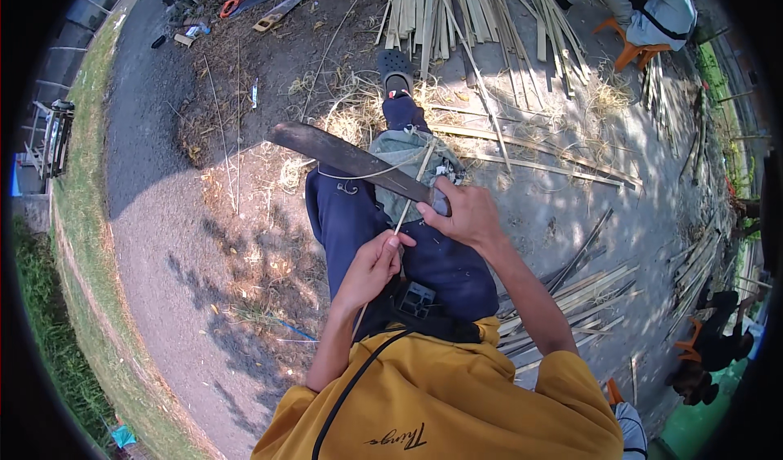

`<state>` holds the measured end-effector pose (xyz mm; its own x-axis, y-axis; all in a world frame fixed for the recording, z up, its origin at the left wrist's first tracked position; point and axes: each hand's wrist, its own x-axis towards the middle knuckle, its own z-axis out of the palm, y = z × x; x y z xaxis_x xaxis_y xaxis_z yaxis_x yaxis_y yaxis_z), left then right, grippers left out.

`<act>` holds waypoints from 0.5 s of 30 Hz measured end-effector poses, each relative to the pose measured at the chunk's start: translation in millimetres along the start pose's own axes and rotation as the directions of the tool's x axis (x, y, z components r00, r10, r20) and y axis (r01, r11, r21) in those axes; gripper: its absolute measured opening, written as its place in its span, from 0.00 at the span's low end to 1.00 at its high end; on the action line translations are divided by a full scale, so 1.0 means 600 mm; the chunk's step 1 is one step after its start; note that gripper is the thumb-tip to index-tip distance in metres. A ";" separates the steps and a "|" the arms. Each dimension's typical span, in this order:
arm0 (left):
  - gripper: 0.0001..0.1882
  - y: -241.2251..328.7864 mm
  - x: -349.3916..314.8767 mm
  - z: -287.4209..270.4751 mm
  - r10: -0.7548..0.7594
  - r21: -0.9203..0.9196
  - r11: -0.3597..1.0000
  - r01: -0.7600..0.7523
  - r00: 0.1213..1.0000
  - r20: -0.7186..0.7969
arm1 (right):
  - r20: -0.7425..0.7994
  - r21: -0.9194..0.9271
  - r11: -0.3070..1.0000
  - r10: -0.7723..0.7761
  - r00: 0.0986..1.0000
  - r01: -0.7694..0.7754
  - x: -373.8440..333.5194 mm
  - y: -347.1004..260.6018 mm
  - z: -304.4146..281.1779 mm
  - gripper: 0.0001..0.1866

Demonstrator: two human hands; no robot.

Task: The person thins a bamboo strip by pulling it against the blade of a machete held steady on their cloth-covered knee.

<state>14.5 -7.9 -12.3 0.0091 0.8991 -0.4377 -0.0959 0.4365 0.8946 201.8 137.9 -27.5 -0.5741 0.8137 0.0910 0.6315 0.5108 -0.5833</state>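
Observation:
My right hand (466,213) is closed round the handle end of a long dark-bladed knife (342,154), whose broad blade points to the upper left across my lap. In my left hand (377,264) a thin pale bamboo strip (414,192) is pinched. It runs up past the knife near my right hand, and its lower end passes beneath my left wrist. A thin curled shaving (359,176) hangs by the blade. Under the knife a grey-green cloth (400,146) lies over my leg, with pale fibres on it.
Long split bamboo strips (444,11) lie fanned out ahead, with more strips (587,297) at my right. Handsaws (298,3) rest on the ground at the far left. One person sits on an orange stool (636,52) at the far right; others sit at the right edge.

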 end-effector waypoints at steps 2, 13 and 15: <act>0.19 0.004 0.008 0.014 0.155 0.155 0.979 -0.135 0.979 -0.129 | -0.012 0.060 0.998 0.002 1.000 -0.001 0.000 0.002 0.004 0.25; 0.14 0.013 0.045 0.046 0.417 0.585 0.794 -0.167 0.850 -0.323 | -0.001 0.067 0.997 -0.030 1.000 0.030 -0.002 0.004 0.005 0.23; 0.14 0.014 0.039 0.048 0.384 0.606 0.787 -0.117 0.861 -0.333 | -0.011 0.052 0.998 -0.039 0.999 0.040 0.000 0.003 0.005 0.23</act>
<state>42.7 17.6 -12.7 -0.3600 0.9308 -0.0638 0.5263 0.2591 0.8099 201.7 137.8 -30.9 -0.5929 0.7959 0.1228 0.5803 0.5279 -0.6201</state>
